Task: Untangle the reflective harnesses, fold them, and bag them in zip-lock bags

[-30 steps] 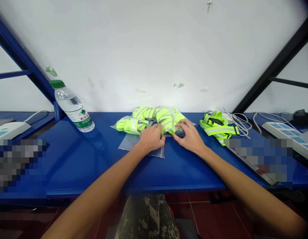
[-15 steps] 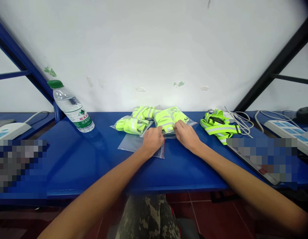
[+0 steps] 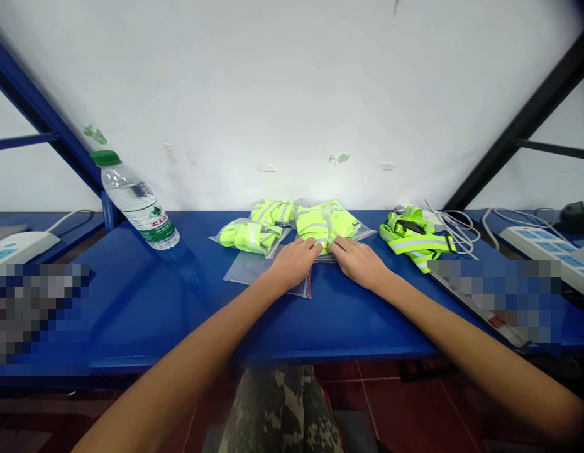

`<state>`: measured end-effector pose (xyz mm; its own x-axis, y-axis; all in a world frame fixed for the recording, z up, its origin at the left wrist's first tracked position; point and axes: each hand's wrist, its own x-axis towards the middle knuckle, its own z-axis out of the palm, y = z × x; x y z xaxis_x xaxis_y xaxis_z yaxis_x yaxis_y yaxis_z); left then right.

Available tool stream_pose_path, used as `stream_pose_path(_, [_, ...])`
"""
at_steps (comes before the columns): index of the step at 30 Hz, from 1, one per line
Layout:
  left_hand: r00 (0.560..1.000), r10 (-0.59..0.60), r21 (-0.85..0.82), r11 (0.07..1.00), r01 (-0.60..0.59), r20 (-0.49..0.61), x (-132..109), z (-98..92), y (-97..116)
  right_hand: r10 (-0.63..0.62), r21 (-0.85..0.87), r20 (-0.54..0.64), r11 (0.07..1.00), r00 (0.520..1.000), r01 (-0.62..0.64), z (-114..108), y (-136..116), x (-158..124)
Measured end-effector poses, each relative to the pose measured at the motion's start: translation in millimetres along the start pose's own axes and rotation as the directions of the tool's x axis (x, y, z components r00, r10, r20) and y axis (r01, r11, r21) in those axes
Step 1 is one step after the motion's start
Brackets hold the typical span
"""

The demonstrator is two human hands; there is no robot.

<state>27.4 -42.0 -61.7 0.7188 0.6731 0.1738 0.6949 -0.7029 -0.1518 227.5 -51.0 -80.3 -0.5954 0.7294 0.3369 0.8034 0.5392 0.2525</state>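
At ten o'clock from the hands, a clear plastic zip bag (image 3: 249,238) held folded fluorescent-yellow reflective fabric. A flat clear bag (image 3: 268,275) with a red edge lay under the left hand (image 3: 294,264), whose fingers were together on a second, fuller zip bag (image 3: 327,223) at twelve o'clock. The right hand (image 3: 358,263), fingers together, touched that bag too; any pinch was unclear. A loose fluorescent reflective strap (image 3: 412,234) lay at three o'clock.

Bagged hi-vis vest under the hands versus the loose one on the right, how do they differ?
The bagged hi-vis vest sits folded inside clear plastic; the loose hi-vis vest has no bag and lies in open straps. The left hand and right hand touch the bagged vest, neither the loose vest. Both vests are neon yellow-green with silver reflective stripes.
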Motion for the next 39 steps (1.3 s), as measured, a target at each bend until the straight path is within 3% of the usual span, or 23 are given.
stream_pose_path(7, [0.998, -0.014, -0.029, 0.999, 0.015, 0.060, -7.1, -8.6, -1.4, -0.071, 0.140, -0.024, 0.987, 0.997, 0.074, -0.1, 4.8, -6.3])
stream_pose_path(13, [0.997, 0.022, -0.074, 0.997, -0.017, 0.069, -17.4, -2.5, -10.0, -0.095, 0.198, -0.028, 0.975, 0.995, 0.098, 0.5, 8.8, -13.7])
stream_pose_path(21, [1.000, 0.008, -0.159, 0.987, -0.010, -0.014, -20.0, 4.3, -15.9, -0.066, 0.299, -0.025, 0.952, 0.998, 0.070, -0.3, 13.0, -28.7])
stream_pose_path(26, [0.984, -0.026, -0.251, 0.968, -0.020, -0.179, -18.0, 10.9, -16.6, -0.007, 0.286, -0.107, 0.957, 0.994, 0.037, 3.0, 10.7, -26.0])
stream_pose_path(31, [0.915, -0.137, -0.357, 0.934, -0.009, -0.380, -11.8, 7.7, -19.2, -0.011, 0.188, -0.282, 0.980, 0.959, 0.067, 6.1, 9.7, -16.8])
stream_pose_path(36, [0.749, -0.296, -0.489, 0.871, -0.042, -0.592, 4.7, -22.0, -22.7, 0.042, 0.147, -0.507, 0.988, 0.861, 0.039, -7.0, 17.9, -1.0])
stream_pose_path(38, [0.682, -0.374, -0.567, 0.821, -0.073, -0.629, 11.3, -34.9, -22.5, 0.120, 0.208, -0.567, 0.978, 0.815, 0.001, -15.0, 21.9, 8.0])
stream_pose_path(39, [0.670, -0.407, -0.611, 0.786, -0.088, -0.620, 14.3, -39.3, -22.0, 0.176, 0.254, -0.592, 0.967, 0.786, -0.025, -18.3, 23.5, 12.7])
